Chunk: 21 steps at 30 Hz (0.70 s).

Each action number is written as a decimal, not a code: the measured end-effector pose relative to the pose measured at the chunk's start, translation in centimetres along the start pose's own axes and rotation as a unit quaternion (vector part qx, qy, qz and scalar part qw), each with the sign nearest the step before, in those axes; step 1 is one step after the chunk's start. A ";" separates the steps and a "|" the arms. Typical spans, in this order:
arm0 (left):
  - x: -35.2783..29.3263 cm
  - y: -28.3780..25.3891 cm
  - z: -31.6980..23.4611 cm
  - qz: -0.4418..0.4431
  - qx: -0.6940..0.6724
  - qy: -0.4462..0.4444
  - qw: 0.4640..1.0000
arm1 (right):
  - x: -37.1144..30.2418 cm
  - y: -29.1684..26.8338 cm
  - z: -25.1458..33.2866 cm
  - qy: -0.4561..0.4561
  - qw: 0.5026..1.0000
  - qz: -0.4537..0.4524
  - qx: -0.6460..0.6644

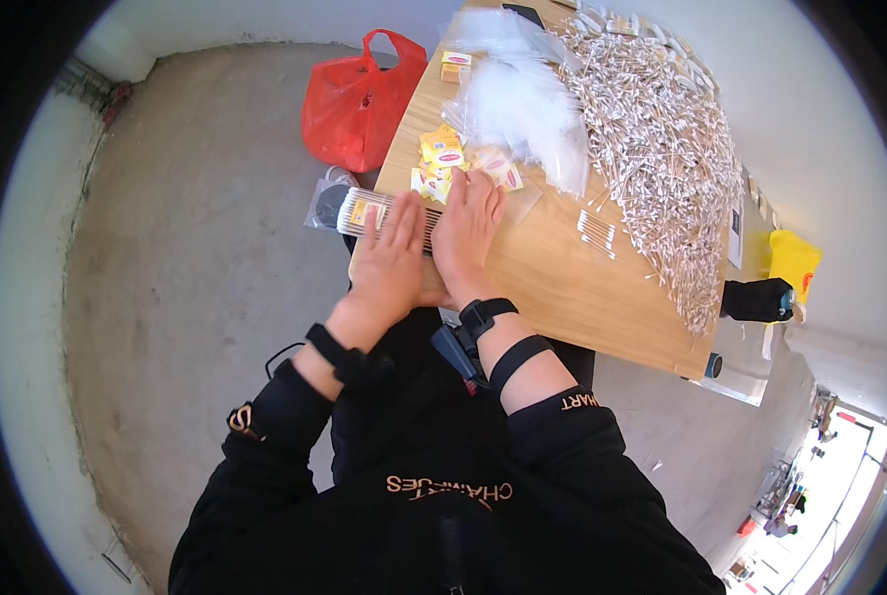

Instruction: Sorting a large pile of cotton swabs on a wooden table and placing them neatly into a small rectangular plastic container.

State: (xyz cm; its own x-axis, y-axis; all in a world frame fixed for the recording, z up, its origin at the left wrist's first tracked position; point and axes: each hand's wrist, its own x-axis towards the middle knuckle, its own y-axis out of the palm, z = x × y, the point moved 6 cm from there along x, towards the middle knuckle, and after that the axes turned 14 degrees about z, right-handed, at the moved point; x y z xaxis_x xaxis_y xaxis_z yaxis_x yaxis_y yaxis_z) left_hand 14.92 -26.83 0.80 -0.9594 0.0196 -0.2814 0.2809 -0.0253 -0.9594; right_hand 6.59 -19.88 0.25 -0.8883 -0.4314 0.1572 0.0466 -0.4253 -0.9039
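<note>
A flat row of cotton swabs (pixel 349 210) with a small yellow card lies at the table's left edge, seemingly inside a clear bag. My left hand (pixel 389 260) rests flat over it, fingers stretched out. Beside it, my right hand (pixel 466 226) is also laid flat with straight fingers, its fingertips near the yellow cards. Between the two hands more swab sticks show, and their far ends are partly hidden. Just beyond the fingertips sits a loose pile of small yellow cards (pixel 443 149), with a few pale ones to the right.
Clear plastic bags (pixel 523 109) are stacked further back on the wooden table (pixel 553 288). A large heap of loose cotton swabs (pixel 652 149) covers the right side, with a small group of swabs (pixel 596 234) apart. A red plastic bag (pixel 359 114) stands left of the table.
</note>
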 end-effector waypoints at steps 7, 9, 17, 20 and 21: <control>0.2 0.0 13.4 -0.270 -0.273 -0.161 0.909 | 0.3 -0.2 0.3 -0.013 1.000 -0.008 -0.007; 1.1 5.2 15.7 -0.174 -0.659 -0.242 0.690 | 0.2 0.0 0.3 -0.012 1.000 -0.010 -0.008; 3.6 9.7 11.8 -0.081 -0.891 -0.164 0.415 | 0.2 0.1 0.1 -0.006 1.000 -0.011 -0.018; 4.1 10.4 11.6 -0.089 -0.912 -0.139 0.375 | 0.4 0.2 0.3 -0.005 1.000 -0.010 -0.015; 4.3 10.2 11.4 -0.090 -0.919 -0.123 0.363 | 0.4 0.0 0.3 -0.009 1.000 -0.016 -0.012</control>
State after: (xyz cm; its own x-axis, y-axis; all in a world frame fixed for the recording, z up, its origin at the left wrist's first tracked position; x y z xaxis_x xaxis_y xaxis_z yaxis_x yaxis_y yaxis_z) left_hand 13.36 -38.39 -9.97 -0.8761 -0.2407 -0.4179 -0.4619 0.6677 0.5838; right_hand 6.32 -20.30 0.39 -0.8805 -0.4325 0.1940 0.0067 -0.4208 -0.9071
